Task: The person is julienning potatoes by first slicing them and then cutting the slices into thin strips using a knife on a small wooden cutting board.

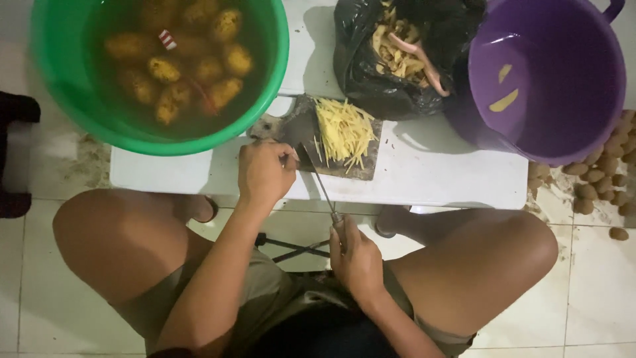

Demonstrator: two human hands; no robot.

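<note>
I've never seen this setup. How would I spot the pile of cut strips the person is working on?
Find the low white table between the green tub of water and the purple bucket. On its near edge lies a dark cutting board, just in front of the black bag. The pile of cut strips is there: pale yellow, thin, fanned out, unlike the bag's ragged peelings.

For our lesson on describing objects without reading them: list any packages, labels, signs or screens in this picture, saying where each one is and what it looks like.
Black plastic bag: on the white table's far side between the green tub and purple tub, crumpled, open, holding pale peelings.
Small striped wrapper or label: floating in the green tub's water among the potatoes, short strip, red and white.
No signs or screens are in view.
</note>
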